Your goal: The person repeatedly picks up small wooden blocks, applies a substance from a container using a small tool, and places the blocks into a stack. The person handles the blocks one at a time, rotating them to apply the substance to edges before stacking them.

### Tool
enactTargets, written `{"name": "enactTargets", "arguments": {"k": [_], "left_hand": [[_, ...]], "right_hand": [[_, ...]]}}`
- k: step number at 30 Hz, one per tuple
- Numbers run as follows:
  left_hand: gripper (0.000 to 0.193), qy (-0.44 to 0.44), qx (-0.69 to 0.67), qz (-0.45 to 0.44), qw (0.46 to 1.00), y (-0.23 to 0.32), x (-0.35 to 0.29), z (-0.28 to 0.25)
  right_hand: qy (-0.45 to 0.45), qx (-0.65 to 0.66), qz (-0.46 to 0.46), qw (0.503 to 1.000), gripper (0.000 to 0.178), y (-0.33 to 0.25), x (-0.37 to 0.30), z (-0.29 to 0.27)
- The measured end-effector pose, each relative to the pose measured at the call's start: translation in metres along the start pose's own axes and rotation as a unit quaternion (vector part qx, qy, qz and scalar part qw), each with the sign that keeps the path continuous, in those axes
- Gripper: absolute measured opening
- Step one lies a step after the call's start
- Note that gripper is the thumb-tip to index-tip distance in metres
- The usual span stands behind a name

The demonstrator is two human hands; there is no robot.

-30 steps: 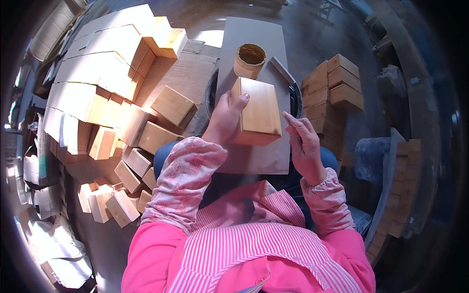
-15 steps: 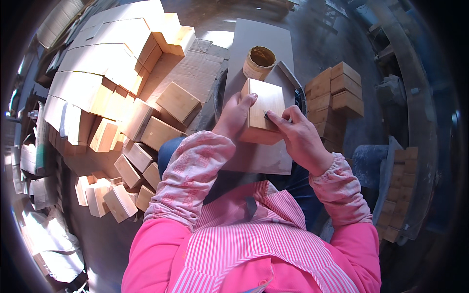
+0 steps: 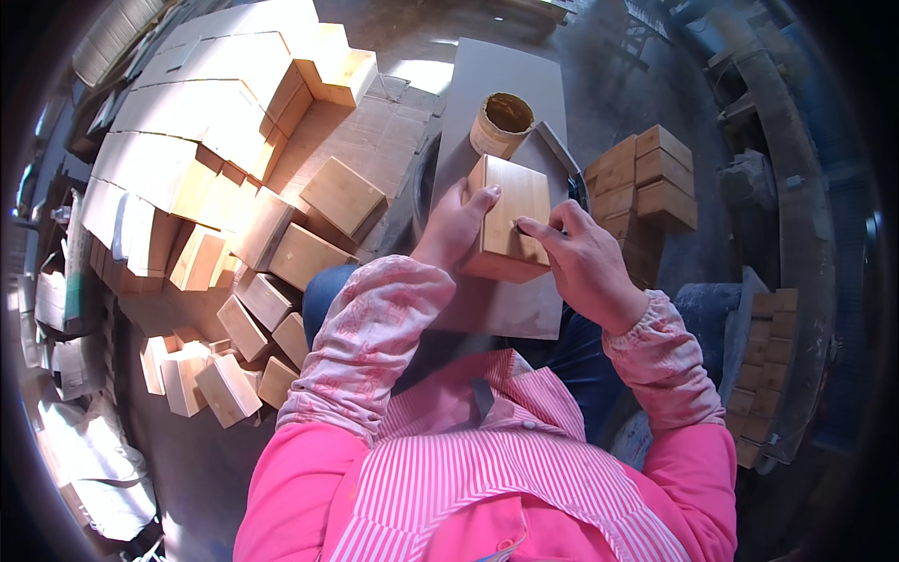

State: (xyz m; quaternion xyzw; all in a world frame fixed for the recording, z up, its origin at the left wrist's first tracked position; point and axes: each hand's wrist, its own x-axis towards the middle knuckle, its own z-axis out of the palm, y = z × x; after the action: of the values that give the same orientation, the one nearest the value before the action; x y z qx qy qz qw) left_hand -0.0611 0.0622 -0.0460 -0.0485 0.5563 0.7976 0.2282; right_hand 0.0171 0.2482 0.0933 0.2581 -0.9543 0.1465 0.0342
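A pale wooden box is held in front of me, tilted a little, over a grey board. My left hand is closed round its left side, thumb on the upper face. With its fingers bent together, my right hand presses a fingertip to the right part of that face. Something small and dark shows at that fingertip, too small to name. Just beyond the box stands a round tub, its inside coated yellow-brown.
Stacked wooden boxes fill the left side, with several loose ones nearer me on cardboard and the floor. Another stack stands at right, and more wooden pieces lie on a rack at far right.
My right fingertip and the small dark thing have shifted slightly across the box's face, and the right wrist has moved a little right. The left hand keeps its hold.
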Motion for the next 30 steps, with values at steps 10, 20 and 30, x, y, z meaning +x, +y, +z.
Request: {"name": "enactTargets", "arguments": {"k": [10,20,30], "left_hand": [[0.059,-0.019,-0.001,0.004,1.0,0.015,-0.01,0.003],[0.048,-0.023,-0.054,0.004,0.998,0.012,-0.012,0.006],[0.046,-0.037,-0.005,0.003,0.999,0.016,-0.013,0.006]], "right_hand": [[-0.01,0.006,0.026,1.0,0.043,0.002,0.006,-0.001],[-0.001,0.026,0.01,1.0,0.043,0.001,0.022,0.017],[0.016,-0.041,-0.009,0.999,0.042,0.0,0.016,0.017]]}}
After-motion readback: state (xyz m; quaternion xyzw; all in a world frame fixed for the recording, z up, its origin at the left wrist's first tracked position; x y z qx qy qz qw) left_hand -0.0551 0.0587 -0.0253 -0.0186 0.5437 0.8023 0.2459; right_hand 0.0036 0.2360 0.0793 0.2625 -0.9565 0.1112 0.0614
